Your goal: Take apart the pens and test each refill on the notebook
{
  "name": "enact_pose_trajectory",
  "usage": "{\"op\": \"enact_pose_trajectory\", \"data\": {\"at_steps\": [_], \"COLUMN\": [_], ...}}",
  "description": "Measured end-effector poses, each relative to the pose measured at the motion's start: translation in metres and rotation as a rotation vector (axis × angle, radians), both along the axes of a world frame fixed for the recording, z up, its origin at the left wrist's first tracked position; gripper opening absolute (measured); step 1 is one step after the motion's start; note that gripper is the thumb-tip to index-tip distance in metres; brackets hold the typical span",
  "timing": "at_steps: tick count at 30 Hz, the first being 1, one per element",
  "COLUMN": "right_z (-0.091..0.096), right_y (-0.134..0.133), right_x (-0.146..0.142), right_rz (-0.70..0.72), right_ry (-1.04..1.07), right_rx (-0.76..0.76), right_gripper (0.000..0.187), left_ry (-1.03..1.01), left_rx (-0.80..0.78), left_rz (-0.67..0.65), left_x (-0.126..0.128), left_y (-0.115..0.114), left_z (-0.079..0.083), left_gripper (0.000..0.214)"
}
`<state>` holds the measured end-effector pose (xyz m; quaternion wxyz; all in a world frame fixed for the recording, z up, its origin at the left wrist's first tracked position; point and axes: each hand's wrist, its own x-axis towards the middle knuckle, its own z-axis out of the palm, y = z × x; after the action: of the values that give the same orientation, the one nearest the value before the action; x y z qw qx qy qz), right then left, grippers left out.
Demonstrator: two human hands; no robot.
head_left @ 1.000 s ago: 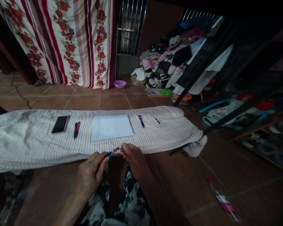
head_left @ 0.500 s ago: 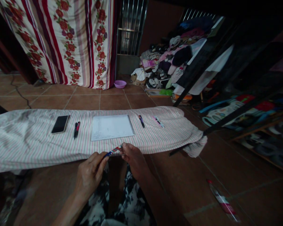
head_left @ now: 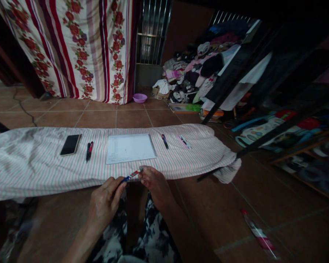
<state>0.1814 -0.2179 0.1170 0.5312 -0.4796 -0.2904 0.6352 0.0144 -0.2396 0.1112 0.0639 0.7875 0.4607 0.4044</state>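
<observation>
You are pinching a blue-and-red pen [head_left: 131,176] between both hands, your left hand [head_left: 105,200] gripping its lower end and your right hand [head_left: 155,183] nipping its tip, right over the near edge of the striped board [head_left: 38,168]. The notebook [head_left: 130,147] is lying just beyond at 12 o'clock. Bare cloth is running toward 9 o'clock, and the board's end is hanging at 3 o'clock.
</observation>
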Motion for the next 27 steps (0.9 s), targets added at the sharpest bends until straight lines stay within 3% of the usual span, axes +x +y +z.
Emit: {"op": "enact_pose_trajectory", "data": {"at_steps": [5,12,17,23,27], "right_z": [-0.002,-0.002,0.007,0.004,0.002], "right_y": [-0.001,0.001,-0.001,-0.001,0.000], "right_x": [0.000,0.000,-0.001,0.000,0.001], "right_rz": [0.018,-0.033,-0.051,0.023,0.015], "right_ry": [-0.103,-0.021,0.044,-0.100,-0.089], "right_rx": [0.025,0.037,-0.005,-0.001,0.043], "right_gripper": [0.031,0.024,0.030,0.030,0.025], "left_ry": [0.012,0.014,0.008,0.011,-0.002], "left_rx": [0.029,0.031,0.022,0.026,0.010], "left_rz": [-0.001,-0.003,0.002,0.000,-0.010], "left_x": [0.000,0.001,0.001,0.000,0.000], "left_y": [-0.001,0.000,-0.001,-0.001,0.000], "left_z": [0.001,0.001,0.002,0.001,0.000], "left_gripper": [0.019,0.019,0.019,0.020,0.020]}}
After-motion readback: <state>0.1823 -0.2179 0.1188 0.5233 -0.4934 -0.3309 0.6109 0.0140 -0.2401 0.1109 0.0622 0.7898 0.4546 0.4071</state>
